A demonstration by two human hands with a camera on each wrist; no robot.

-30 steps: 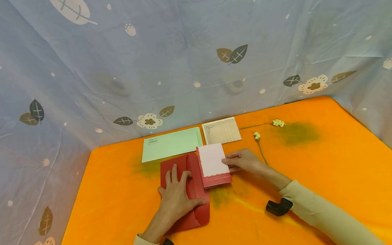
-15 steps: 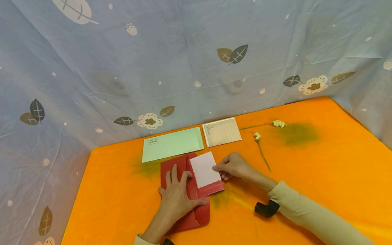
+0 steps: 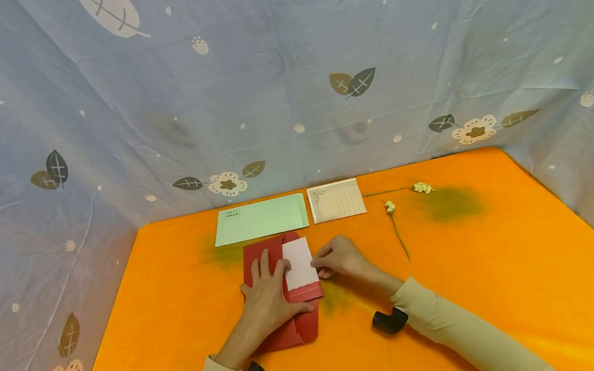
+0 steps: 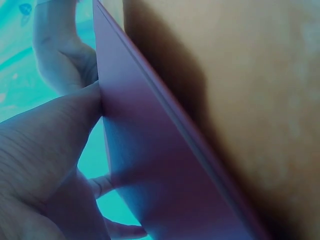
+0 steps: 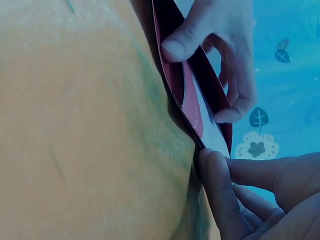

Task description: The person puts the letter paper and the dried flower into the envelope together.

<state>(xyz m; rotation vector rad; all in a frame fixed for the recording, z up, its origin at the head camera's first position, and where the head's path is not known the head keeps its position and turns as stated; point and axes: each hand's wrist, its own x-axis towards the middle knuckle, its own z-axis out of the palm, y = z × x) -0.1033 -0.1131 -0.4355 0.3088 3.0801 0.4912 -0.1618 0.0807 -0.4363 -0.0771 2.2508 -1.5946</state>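
Note:
A red envelope lies on the orange cloth in the head view. My left hand rests over it with fingers spread, the thumb down on the flap side and the index finger at the opening's edge. Between thumb and fingers of my right hand is the right edge of a white card with a red lower band. The card's left part is hidden in the envelope. In the right wrist view, the white-and-red card sits between the envelope's parted layers, with my right fingertips at its near edge.
A pale green envelope lies behind the red one. Beside it is a cream card with printed lines. Two dried flowers on thin stems lie to the right. A patterned blue curtain hangs along the cloth's back edge.
My right hand has moved left and slightly down with the card, from beside the red envelope into its opening. My left hand has stayed put on the envelope.

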